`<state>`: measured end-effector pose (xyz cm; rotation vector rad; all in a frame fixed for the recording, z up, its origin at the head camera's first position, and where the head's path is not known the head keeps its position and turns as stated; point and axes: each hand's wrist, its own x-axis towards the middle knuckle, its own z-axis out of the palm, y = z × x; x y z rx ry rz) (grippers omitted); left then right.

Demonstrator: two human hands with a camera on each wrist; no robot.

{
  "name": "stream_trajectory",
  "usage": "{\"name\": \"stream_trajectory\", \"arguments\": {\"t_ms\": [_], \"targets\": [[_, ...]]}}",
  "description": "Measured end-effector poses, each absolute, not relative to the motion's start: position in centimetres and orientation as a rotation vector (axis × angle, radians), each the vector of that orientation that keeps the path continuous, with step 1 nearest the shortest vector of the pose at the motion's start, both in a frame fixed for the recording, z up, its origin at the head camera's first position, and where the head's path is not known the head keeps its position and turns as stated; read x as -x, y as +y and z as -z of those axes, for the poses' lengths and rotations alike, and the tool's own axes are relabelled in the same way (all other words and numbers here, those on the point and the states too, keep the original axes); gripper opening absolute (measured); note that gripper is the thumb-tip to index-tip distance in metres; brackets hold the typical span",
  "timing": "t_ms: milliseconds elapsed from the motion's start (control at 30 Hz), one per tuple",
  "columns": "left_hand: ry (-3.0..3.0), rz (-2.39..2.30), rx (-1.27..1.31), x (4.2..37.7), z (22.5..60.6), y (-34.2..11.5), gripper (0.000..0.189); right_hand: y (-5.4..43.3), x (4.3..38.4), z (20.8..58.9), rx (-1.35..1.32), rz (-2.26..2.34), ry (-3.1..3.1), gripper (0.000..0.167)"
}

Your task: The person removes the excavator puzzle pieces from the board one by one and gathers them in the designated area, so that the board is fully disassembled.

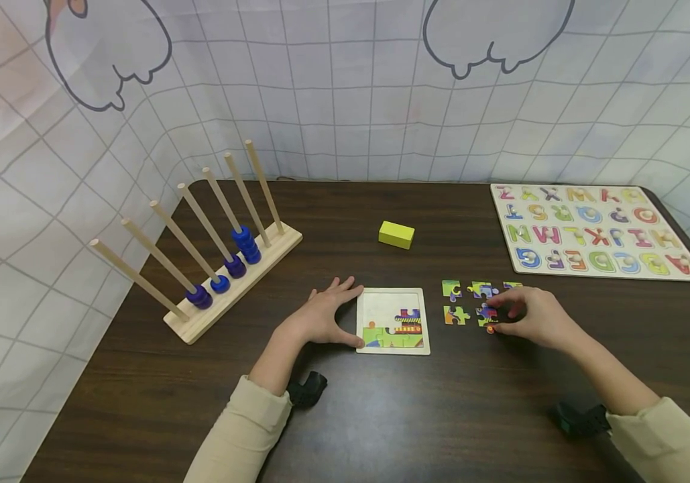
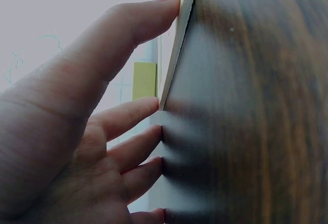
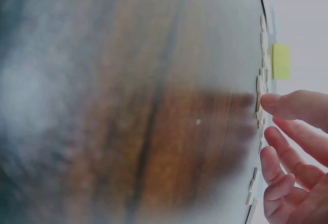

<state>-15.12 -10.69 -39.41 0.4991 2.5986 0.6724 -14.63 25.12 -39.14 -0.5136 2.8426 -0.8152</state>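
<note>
A square wooden puzzle tray (image 1: 389,298) lies in front of me, its lower and right parts filled with picture pieces. My left hand (image 1: 322,314) spreads its fingers at the tray's left side. Its thumb touches the lower left corner and its index finger the upper left; the left wrist view shows the other fingertips on the table. To the right of the tray are several loose jigsaw pieces (image 1: 456,315). My right hand (image 1: 534,317) pinches a purple and orange jigsaw piece (image 1: 487,316) between thumb and index finger, low at the table.
A yellow block (image 1: 396,235) lies behind the tray. At left stands a wooden peg rack (image 1: 242,285) with tall rods and blue and purple beads. An alphabet puzzle board (image 1: 598,231) lies at the back right. A grid-patterned cloth (image 1: 345,100) hangs behind the dark table (image 1: 381,416).
</note>
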Motion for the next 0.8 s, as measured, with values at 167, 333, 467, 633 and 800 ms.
{"name": "stream_trajectory", "arguments": {"t_ms": [167,333,467,633,800], "targets": [[2.6,-0.678,-0.502,15.1,39.4,-10.7,0.094,25.2,14.6,39.0,0.524,0.822,2.846,0.036],[2.603,-0.675,-0.501,15.1,39.4,-10.7,0.094,25.0,14.6,38.9,0.522,0.826,2.844,0.036],[2.603,-0.671,-0.502,15.1,39.5,-10.7,0.094,24.8,14.5,38.8,0.519,0.837,2.842,0.036],[2.601,-0.67,-0.503,15.1,39.4,-10.7,0.094,24.3,14.4,38.7,0.538,0.855,2.837,0.035],[2.599,-0.669,-0.503,15.1,39.4,-10.7,0.094,23.6,14.3,38.6,0.552,0.878,2.821,0.033]]}}
